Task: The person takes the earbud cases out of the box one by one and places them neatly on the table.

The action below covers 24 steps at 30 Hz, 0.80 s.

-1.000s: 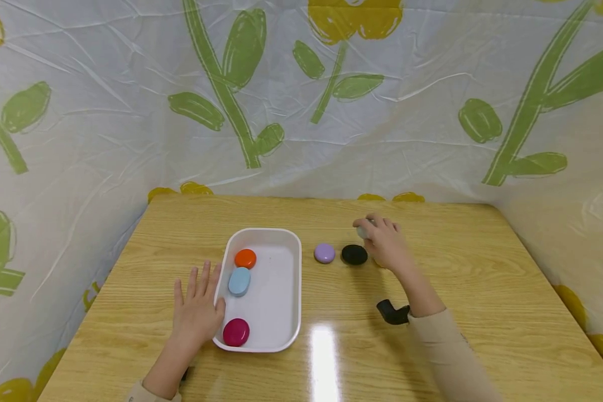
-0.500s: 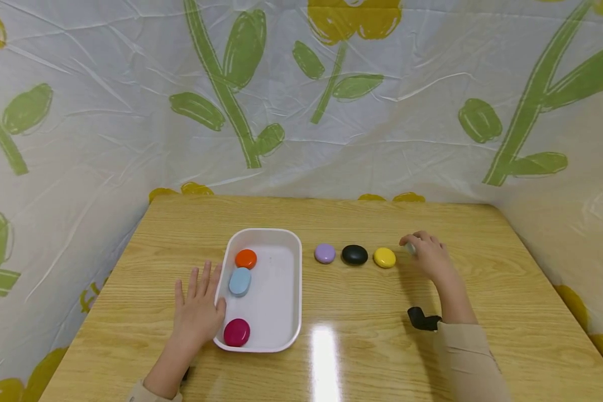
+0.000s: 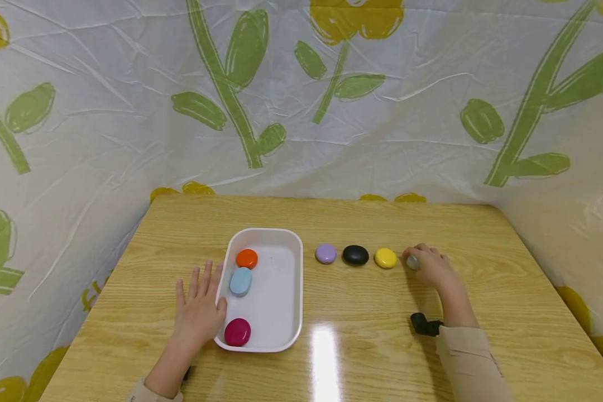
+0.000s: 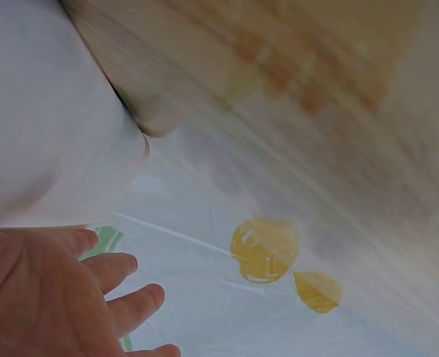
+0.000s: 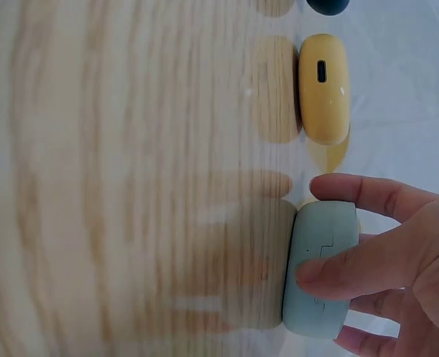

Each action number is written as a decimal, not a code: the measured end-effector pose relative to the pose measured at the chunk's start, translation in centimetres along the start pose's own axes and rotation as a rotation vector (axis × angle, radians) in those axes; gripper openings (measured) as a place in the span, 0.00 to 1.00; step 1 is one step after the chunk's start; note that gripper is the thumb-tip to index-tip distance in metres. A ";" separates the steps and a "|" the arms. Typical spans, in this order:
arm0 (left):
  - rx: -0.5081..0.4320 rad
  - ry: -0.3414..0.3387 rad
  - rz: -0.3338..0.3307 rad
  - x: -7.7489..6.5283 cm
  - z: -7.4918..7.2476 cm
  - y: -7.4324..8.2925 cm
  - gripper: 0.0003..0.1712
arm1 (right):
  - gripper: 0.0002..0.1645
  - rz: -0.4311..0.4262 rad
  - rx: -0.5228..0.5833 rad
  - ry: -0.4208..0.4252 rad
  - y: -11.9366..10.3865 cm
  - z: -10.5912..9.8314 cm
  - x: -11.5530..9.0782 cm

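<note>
My right hand (image 3: pixel 432 269) grips a pale green earbud case (image 5: pixel 320 260), thumb on its hinged side and fingers behind, at the table surface. Left of it, in a row, lie a yellow earbud case (image 3: pixel 384 258) with a port slot, a black oval case (image 3: pixel 355 255) and a lilac round case (image 3: pixel 326 253). My left hand (image 3: pixel 199 314) lies with fingers spread against the left wall of a white tray (image 3: pixel 300 290). In the tray are an orange round case (image 3: pixel 247 259), a light blue oblong case (image 3: pixel 240 281) and a crimson round case (image 3: pixel 238 332).
The wooden table (image 3: pixel 362 346) ends at a hanging sheet (image 3: pixel 382 139) with printed flowers, behind and on both sides. A black wrist camera (image 3: pixel 424 325) sticks out from the right wrist, low over the table. Light glares off the table near the tray.
My right hand has moved right with the pale green case, past the black and yellow ones, then down to the table right of the yellow case. The left hand has stayed by the tray.
</note>
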<state>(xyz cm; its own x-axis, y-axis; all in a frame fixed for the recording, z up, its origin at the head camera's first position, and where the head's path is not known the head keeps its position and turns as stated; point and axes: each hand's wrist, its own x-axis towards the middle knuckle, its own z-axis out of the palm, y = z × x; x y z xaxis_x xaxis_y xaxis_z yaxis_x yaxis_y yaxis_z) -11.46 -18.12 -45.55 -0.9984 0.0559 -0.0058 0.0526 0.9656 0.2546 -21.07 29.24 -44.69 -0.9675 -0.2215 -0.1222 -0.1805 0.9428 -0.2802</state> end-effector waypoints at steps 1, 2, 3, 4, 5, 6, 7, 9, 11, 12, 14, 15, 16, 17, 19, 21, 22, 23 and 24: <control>0.000 0.000 0.000 0.0 0.0 0.0 0.37 | 0.28 0.001 0.003 -0.002 0.0 0.0 0.0; 0.001 0.000 0.000 0.0 0.0 0.0 0.37 | 0.28 0.002 0.004 -0.004 0.0 0.0 0.0; -0.001 -0.001 0.000 0.0 0.0 0.0 0.37 | 0.28 0.001 0.006 -0.003 0.0 0.0 0.0; -0.002 -0.001 0.001 0.0 0.0 0.0 0.36 | 0.28 0.003 0.007 -0.005 0.0 0.0 0.0; -0.004 -0.002 0.001 0.0 -0.1 0.0 0.36 | 0.28 0.003 0.008 -0.005 -0.1 0.0 0.0; -0.007 -0.003 0.001 -0.1 -0.1 0.0 0.36 | 0.29 0.004 0.007 -0.001 -0.1 0.0 0.0; -0.008 -0.003 0.002 -0.1 -0.1 0.0 0.36 | 0.29 0.001 0.005 -0.003 -0.1 -0.1 0.0; -0.010 -0.003 0.000 -0.1 -0.2 0.0 0.36 | 0.31 -0.011 0.006 0.003 -0.3 -0.2 0.0; -0.011 -0.005 -0.001 0.0 -0.2 0.0 0.37 | 0.33 -0.031 0.002 0.012 -0.6 -0.5 0.0; -0.009 -0.006 -0.001 0.0 -0.2 0.0 0.37 | 0.33 -0.042 0.001 0.023 -0.9 -0.7 -0.1; -0.010 -0.010 -0.002 0.0 -0.2 0.0 0.37 | 0.31 -0.073 0.005 0.049 -1.8 -1.1 0.0; -0.010 -0.013 -0.002 0.0 -0.2 0.0 0.37 | 0.30 -0.096 -0.003 0.072 -2.4 -1.3 0.0; -0.009 -0.015 -0.003 0.0 -0.2 0.0 0.37 | 0.29 -0.118 -0.006 0.091 -3.0 -1.5 0.1; -0.008 -0.017 -0.004 0.0 -0.2 0.0 0.37 | 0.28 -0.145 -0.009 0.113 -3.7 -1.6 0.2; -0.007 -0.017 -0.005 0.0 -0.2 0.0 0.37 | 0.26 -0.210 -0.016 0.155 -5.2 -1.7 0.5; -0.005 -0.017 -0.006 0.0 -0.2 0.0 0.37 | 0.26 -0.294 -0.021 0.202 -6.8 -1.6 0.8; -0.006 -0.016 -0.007 0.0 -0.2 0.0 0.37 | 0.26 -0.339 -0.016 0.219 -7.6 -1.5 0.9; -0.008 -0.016 -0.007 0.0 -0.2 0.0 0.37 | 0.25 -0.392 -0.014 0.242 -8.4 -1.3 1.1; -0.009 -0.016 -0.007 0.0 -0.2 0.0 0.37 | 0.24 -0.446 -0.003 0.260 -9.2 -1.1 1.2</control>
<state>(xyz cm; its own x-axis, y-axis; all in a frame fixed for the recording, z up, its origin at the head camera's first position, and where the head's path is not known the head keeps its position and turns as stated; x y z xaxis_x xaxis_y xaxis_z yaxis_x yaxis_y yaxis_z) -11.41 -18.13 -45.36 -0.9983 0.0532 -0.0232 0.0453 0.9637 0.2631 -20.74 20.61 -41.23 -0.8081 -0.5337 0.2493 -0.5860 0.7714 -0.2480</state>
